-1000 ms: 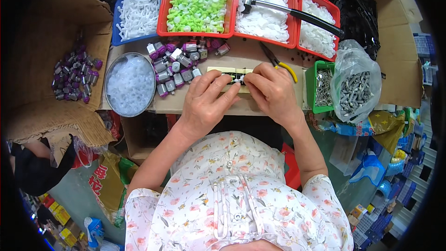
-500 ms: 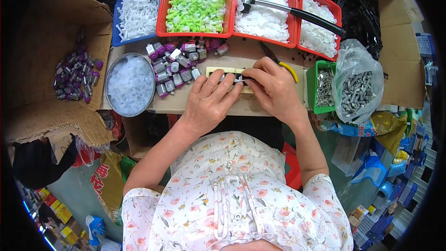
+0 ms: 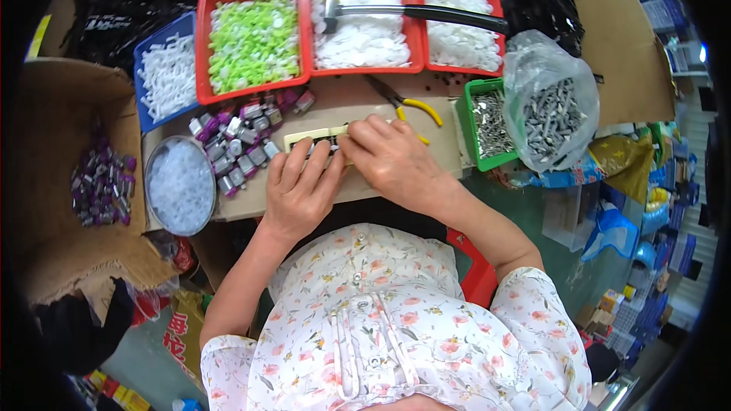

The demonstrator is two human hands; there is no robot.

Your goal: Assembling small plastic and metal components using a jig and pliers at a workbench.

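A narrow cream holder (image 3: pixel 295 138) with a dark slotted middle lies on the bench in front of me. My left hand (image 3: pixel 298 192) grips its near side, fingers bent over the slot. Closed in a pinch, my right hand (image 3: pixel 397 166) bears on the holder's right end and covers it. Whatever sits between those fingertips is hidden. Left of the holder is a heap of small silver motors (image 3: pixel 245 135) with purple ends. Beyond my right hand lie pliers (image 3: pixel 411 104) with yellow handles, their jaws apart from the holder.
Along the back stand red bins of green-and-white pieces (image 3: pixel 255 38) and white discs (image 3: pixel 362 38), with a hammer (image 3: pixel 449 17) across them. A blue bin (image 3: pixel 145 99) and a round bowl (image 3: pixel 181 186) stand left. A green bin (image 3: pixel 487 160) and clear bag (image 3: pixel 548 106) stand right.
The whole view has turned, shifting the bench leftward in the picture. My right hand has rolled over the holder, its knuckles now covering the right end. My left hand still holds the near side.
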